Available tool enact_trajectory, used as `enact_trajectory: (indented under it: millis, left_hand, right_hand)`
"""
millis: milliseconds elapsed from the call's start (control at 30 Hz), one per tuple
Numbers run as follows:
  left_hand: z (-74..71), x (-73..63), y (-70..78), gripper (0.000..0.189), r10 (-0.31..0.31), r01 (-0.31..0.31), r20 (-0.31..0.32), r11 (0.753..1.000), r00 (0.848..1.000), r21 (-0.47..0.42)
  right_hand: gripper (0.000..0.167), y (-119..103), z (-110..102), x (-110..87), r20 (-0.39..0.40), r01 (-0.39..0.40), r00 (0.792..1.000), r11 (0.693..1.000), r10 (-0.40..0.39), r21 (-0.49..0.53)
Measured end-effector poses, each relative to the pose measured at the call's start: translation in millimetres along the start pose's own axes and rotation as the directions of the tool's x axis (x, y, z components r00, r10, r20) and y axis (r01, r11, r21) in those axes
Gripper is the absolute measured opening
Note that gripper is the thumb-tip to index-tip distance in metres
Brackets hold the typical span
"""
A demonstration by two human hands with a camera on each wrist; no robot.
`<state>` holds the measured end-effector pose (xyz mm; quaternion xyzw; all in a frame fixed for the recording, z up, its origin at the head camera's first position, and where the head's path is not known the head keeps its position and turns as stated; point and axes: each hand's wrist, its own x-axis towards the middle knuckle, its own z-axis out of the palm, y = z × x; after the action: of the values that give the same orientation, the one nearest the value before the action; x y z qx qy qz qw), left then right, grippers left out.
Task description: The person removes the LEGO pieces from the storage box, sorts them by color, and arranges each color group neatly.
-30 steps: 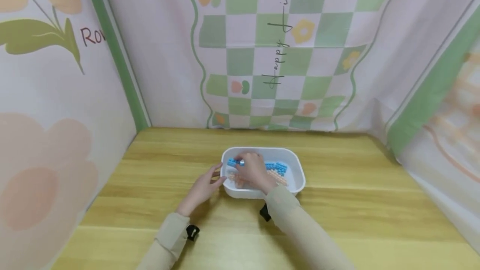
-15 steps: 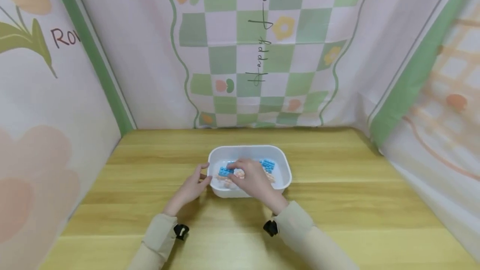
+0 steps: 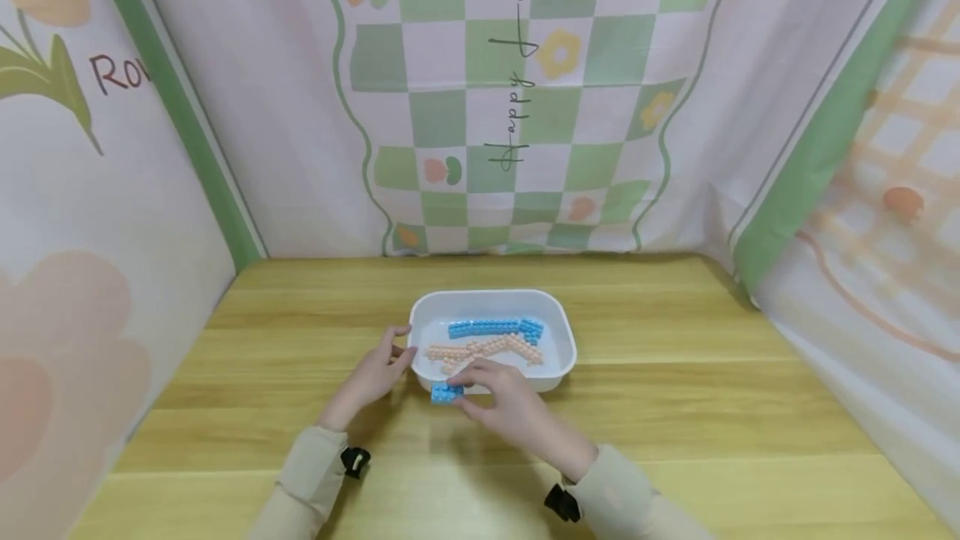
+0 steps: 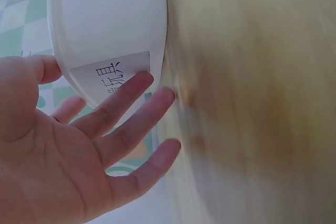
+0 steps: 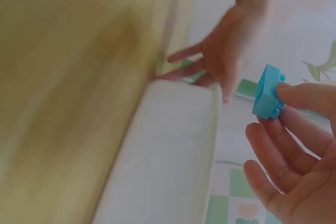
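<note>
Over the surface (image 3: 712, 357), past the near rim of the white tub (image 3: 487, 304), the right hand (image 3: 506, 407) has been drawn back, and a blue block (image 3: 444, 392) has been carried out with it; one piece is thus judged to be taken, the others left. At the tub's left end, the left hand (image 3: 375, 373) is rested with fingers spread. Inside, a row of blue blocks (image 3: 491, 327) is laid behind some peach blocks (image 3: 487, 347). By the left wrist view, a label (image 4: 130, 64) is revealed, unseen in the head view. By the right, the block is shown pinched between thumb and finger, its studs (image 5: 274, 114) exposed.
</note>
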<state>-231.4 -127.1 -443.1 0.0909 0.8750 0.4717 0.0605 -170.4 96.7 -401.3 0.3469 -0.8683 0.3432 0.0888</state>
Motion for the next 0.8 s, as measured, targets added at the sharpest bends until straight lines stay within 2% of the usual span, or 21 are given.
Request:
enact_trajectory:
  millis: [167,333,667,800]
  left_hand:
    - [-1.5,-0.7,1.1,0.041,-0.017,0.017,0.001,1.000,1.000,0.019]
    - [-1.4,0.9,3.1,0.041,-0.039,0.039,0.003,0.998,0.999,0.043]
    - [-1.0,3.6,1.0,0.043,-0.042,0.042,0.006,0.997,0.999,0.068]
    - [-0.4,2.4,0.6,0.043,-0.042,0.041,0.008,0.997,0.999,0.065]
  right_hand:
    - [0.022,-1,6,-10.3,0.097,-0.072,0.993,0.997,0.071,0.009]
    - [0.021,5,12,-13.8,0.149,-0.084,0.985,0.995,0.090,-0.046]
    - [0.020,13,20,-10.5,0.203,-0.140,0.966,0.984,0.161,-0.114]
    - [0.020,14,23,-8.9,0.219,-0.134,0.962,0.981,0.162,-0.138]
